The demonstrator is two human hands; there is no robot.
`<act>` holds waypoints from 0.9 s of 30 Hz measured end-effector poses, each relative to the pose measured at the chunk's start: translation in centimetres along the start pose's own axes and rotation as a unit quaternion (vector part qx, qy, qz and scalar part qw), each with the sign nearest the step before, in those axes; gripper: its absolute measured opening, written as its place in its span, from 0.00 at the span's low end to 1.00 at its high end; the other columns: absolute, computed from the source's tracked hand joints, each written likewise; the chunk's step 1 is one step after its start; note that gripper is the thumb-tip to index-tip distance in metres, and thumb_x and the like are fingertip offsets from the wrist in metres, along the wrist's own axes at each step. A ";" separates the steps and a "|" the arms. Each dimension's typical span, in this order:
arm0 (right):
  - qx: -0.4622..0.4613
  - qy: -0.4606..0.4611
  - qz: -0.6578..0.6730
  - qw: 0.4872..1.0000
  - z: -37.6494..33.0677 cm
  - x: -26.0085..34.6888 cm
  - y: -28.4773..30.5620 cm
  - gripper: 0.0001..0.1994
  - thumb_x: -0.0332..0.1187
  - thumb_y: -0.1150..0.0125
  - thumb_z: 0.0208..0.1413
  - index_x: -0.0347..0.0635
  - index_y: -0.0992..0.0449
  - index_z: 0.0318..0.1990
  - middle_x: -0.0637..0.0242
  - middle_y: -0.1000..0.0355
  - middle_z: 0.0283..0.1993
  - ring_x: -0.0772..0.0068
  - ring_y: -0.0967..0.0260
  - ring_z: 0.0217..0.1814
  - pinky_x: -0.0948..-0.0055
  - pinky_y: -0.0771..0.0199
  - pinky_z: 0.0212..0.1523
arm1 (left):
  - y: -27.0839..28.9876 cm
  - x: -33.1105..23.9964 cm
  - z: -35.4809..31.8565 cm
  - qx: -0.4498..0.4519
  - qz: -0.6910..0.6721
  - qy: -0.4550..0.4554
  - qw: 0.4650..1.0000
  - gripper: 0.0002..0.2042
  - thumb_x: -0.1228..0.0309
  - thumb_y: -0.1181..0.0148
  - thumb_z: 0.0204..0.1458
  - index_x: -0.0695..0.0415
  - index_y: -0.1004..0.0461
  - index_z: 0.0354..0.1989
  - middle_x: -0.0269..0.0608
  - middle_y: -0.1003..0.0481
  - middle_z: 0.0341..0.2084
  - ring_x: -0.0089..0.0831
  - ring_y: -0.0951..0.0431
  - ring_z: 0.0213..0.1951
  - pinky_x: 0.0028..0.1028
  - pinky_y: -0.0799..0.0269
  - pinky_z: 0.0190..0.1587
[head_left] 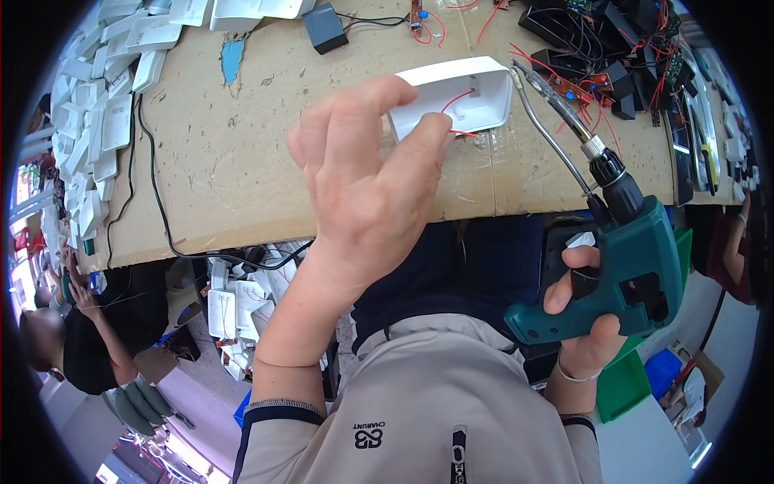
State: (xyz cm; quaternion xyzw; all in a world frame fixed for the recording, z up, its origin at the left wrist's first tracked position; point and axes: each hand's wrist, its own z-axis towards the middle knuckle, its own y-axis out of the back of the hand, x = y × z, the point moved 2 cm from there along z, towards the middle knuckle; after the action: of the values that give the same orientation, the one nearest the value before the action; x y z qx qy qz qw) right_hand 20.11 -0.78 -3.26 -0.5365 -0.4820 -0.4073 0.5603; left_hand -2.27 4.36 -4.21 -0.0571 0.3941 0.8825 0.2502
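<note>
My left hand [367, 165] reaches over the left end of a white plastic housing [493, 103] on the table. Index finger and thumb are bent around that end, the thumb over its near edge. Thin red wires [458, 101] show inside the housing and beside the thumb; where they run beneath it is hidden. In my right hand [588, 294] is a green soldering gun [649, 242], the fingers wrapped around its handle near the trigger. A thin bent feed tube [548, 133] runs along its barrel, and both tips end by the housing's right corner.
White housings [119, 121] are piled on the left. A dark grey box [325, 29] with a cable lies at the far side. Circuit boards and red wires [576, 85] crowd the far right. A black cable [153, 185] crosses the table's left. Another person [97, 339] is at the left.
</note>
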 end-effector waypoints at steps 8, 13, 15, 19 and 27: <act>0.014 -0.011 0.032 0.999 0.4 -0.2 0.1 0.37 0.49 0.40 0.46 0.31 0.47 0.55 0.43 0.36 0.47 0.72 0.30 0.28 0.78 0.25 0.27 | -1.4 -0.2 -0.3 -0.025 -0.032 -0.038 0.998 0.14 0.77 0.43 0.30 0.53 0.27 0.31 0.29 0.32 0.24 0.26 0.33 0.25 0.26 0.45 0.32; 0.009 -0.015 0.046 0.999 0.8 -0.4 -0.2 0.36 0.48 0.39 0.45 0.30 0.46 0.55 0.43 0.37 0.47 0.72 0.31 0.28 0.79 0.26 0.26 | -1.7 -0.4 0.1 -0.039 -0.049 -0.061 0.996 0.12 0.77 0.42 0.31 0.53 0.28 0.29 0.28 0.32 0.23 0.25 0.33 0.24 0.25 0.45 0.31; 0.006 -0.003 0.041 0.999 1.4 -0.4 -0.4 0.37 0.48 0.38 0.45 0.31 0.46 0.55 0.43 0.37 0.48 0.72 0.31 0.29 0.79 0.26 0.26 | -1.5 -0.5 0.3 -0.034 -0.058 -0.057 0.996 0.12 0.77 0.42 0.30 0.53 0.28 0.28 0.28 0.32 0.23 0.25 0.33 0.24 0.25 0.45 0.31; -0.021 0.033 0.025 0.999 3.4 0.0 -1.8 0.36 0.36 0.36 0.40 0.33 0.45 0.56 0.43 0.38 0.50 0.72 0.31 0.31 0.80 0.27 0.28 | -1.5 -0.2 0.1 -0.029 -0.120 -0.057 0.991 0.10 0.76 0.40 0.31 0.53 0.27 0.27 0.29 0.32 0.23 0.26 0.33 0.24 0.26 0.46 0.31; 0.056 0.141 -0.311 0.938 5.6 2.7 -4.3 0.30 0.22 0.42 0.39 0.34 0.41 0.54 0.52 0.38 0.52 0.72 0.32 0.38 0.79 0.28 0.36 | -0.1 -0.3 0.6 0.037 -0.236 0.016 0.971 0.09 0.80 0.37 0.34 0.58 0.24 0.28 0.36 0.31 0.26 0.29 0.33 0.31 0.24 0.39 0.33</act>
State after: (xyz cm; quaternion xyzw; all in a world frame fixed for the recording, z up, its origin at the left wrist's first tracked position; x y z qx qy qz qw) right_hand 15.86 4.60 0.04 -0.2648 -0.5630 -0.6052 0.4966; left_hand -1.87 4.76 -3.79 -0.1535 0.4060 0.7822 0.4469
